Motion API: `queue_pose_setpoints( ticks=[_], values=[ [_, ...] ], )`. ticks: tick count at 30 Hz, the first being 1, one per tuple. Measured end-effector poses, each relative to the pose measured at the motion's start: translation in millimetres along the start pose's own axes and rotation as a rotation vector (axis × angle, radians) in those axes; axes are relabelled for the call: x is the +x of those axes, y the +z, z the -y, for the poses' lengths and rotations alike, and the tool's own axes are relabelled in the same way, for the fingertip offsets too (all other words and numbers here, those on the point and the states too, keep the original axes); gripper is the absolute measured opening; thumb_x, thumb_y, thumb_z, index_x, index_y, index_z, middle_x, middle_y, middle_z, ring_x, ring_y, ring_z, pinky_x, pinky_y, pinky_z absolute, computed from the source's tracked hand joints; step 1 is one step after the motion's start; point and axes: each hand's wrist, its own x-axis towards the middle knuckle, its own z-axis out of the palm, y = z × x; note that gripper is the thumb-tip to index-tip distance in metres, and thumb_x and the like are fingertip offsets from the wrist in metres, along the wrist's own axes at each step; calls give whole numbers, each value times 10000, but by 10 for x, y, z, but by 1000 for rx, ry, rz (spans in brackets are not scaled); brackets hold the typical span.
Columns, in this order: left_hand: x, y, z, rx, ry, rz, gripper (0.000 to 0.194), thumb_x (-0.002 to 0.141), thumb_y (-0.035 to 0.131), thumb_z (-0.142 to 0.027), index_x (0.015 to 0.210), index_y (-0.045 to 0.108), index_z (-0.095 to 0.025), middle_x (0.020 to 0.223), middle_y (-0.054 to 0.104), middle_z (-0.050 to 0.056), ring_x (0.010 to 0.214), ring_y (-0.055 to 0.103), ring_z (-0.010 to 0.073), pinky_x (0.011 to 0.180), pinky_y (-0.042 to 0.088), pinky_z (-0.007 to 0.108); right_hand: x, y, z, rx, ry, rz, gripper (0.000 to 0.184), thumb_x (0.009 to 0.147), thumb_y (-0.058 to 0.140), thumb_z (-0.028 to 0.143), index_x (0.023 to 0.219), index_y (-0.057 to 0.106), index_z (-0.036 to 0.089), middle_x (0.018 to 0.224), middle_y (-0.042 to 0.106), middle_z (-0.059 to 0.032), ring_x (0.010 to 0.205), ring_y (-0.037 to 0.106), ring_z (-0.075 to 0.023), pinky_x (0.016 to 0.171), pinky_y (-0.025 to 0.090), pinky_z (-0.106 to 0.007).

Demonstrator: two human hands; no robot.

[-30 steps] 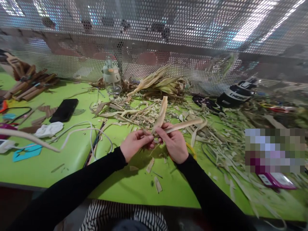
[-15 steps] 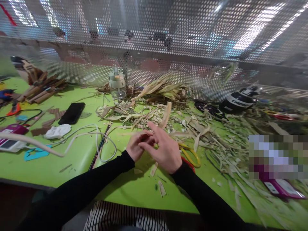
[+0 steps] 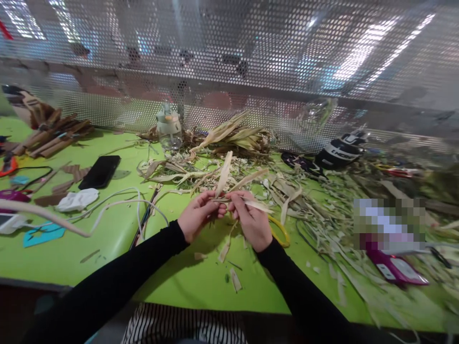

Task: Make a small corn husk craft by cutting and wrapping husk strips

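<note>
Between my hands, over the green table [image 3: 179, 282], are several pale dried husk strips [image 3: 224, 176]. My left hand [image 3: 196, 214] pinches them where they cross; one strip stands up from its fingertips. My right hand [image 3: 252, 220] is closed on the other side, thumb pressed on the strips, with one pale end poking out to the right over its knuckles. One more strip hangs down below the fingers. Yellow scissor handles [image 3: 280, 230] lie on the table, partly behind my right hand. Small husk scraps [image 3: 235, 280] lie below the hands.
Husk shreds [image 3: 322, 234] cover the right side, near a purple-and-white device [image 3: 398, 267] and a black bottle [image 3: 340, 149]. A clear bottle [image 3: 169, 128] and a husk bundle [image 3: 233, 136] stand behind. On the left are a phone [image 3: 100, 172], white cable [image 3: 122, 198] and brown rolls [image 3: 57, 136].
My hands have come apart slightly, with the strips now showing between the fingertips. The right hand has turned and closed on them. The whole view has shifted a little.
</note>
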Motion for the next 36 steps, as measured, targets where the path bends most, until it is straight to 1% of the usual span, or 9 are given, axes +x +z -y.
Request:
queue_pose_setpoints(
  ticks=[5, 10, 14, 20, 22, 25, 31, 33, 36],
  values=[
    [-26, 24, -40, 73, 12, 42, 343, 649, 740, -145, 947, 572, -134, 823, 673, 36, 764, 632, 118, 748, 475, 255, 14, -36, -53, -83, -139, -64, 172, 901, 489, 337, 935, 584, 198, 737, 608, -6, 578, 552, -115, 548, 457, -236],
    [-10, -21, -22, 207, 77, 39, 305, 743, 672, -270, 978, 514, -156, 846, 654, 35, 765, 622, 128, 768, 465, 292, -7, -54, -65, -275, -368, -127, 63, 869, 547, 226, 915, 589, 217, 849, 650, -26, 742, 617, -154, 674, 498, -276],
    [8, -57, 2, 455, 117, 20, 209, 815, 558, -333, 924, 497, -165, 807, 601, 12, 737, 570, 122, 681, 436, 255, -36, -38, -46, -357, -532, -21, 94, 853, 556, 168, 924, 576, 226, 853, 665, -29, 760, 625, -157, 687, 499, -285],
    [31, -110, -56, 956, 336, 61, 158, 799, 551, -293, 754, 604, -151, 655, 534, -5, 650, 470, 112, 599, 369, 224, -35, -23, -19, -419, -588, 9, 130, 833, 509, 103, 887, 548, 214, 846, 652, -46, 802, 621, -170, 734, 507, -312],
    [25, -110, -83, 877, 217, 103, 203, 814, 536, -326, 739, 598, -148, 556, 494, -26, 542, 450, 91, 529, 356, 212, -38, -24, -16, -414, -632, 30, 155, 814, 513, 76, 879, 541, 213, 845, 650, -42, 810, 620, -168, 734, 507, -307],
    [5, -82, -109, 551, -28, 116, 227, 791, 584, -360, 802, 595, -134, 561, 547, -25, 460, 484, 66, 483, 391, 194, -39, -39, -13, -376, -684, 21, 190, 812, 529, 60, 914, 549, 219, 862, 655, -34, 821, 619, -161, 736, 503, -295],
    [-9, -23, -154, 273, -75, -1, 102, 812, 589, -178, 861, 637, -102, 718, 660, 42, 543, 602, 67, 595, 510, 198, 36, -111, -70, -504, -428, -128, 270, 852, 573, 323, 1096, 525, 217, 1027, 626, -83, 946, 564, -241, 804, 455, -407],
    [0, -19, -169, 222, -112, -44, 92, 825, 576, -155, 850, 642, -96, 740, 678, 59, 542, 609, 68, 603, 524, 200, 68, -132, -106, -537, -324, -71, 356, 825, 589, 422, 1096, 515, 202, 1057, 609, -98, 981, 543, -265, 821, 438, -430],
    [8, -16, -179, 179, -162, -87, 78, 824, 589, -155, 816, 638, -94, 752, 695, 75, 550, 619, 77, 613, 537, 203, 110, -168, -143, -575, -269, 78, 266, 855, 543, 431, 998, 560, 207, 970, 644, -77, 933, 553, -260, 813, 414, -431]
  ],
)
